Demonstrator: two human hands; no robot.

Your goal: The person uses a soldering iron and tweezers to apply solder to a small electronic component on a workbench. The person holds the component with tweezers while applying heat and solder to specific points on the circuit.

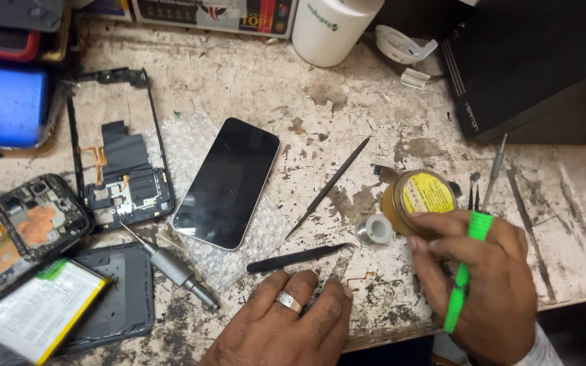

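My right hand [479, 278] holds a green-handled tool [466, 271] at the bench's front right, its fingers close to a round yellow-labelled tin [423, 196]. A small solder spool [374, 229] lies just left of the tin. My left hand [283, 329], with a ring on one finger, rests flat on the worn bench near the front edge, holding nothing. Black tweezers [300, 257] lie just beyond its fingertips. A black-screened phone [227, 181] lies face up on bubble wrap [191, 146] at the centre.
A grey screwdriver [171, 266] lies left of my left hand. Opened phone frames and boards [120, 163] and a battery [35, 308] fill the left side. A thin black spudger [330, 184] lies diagonally. A white jar [330, 27] and a black box [530, 61] stand behind.
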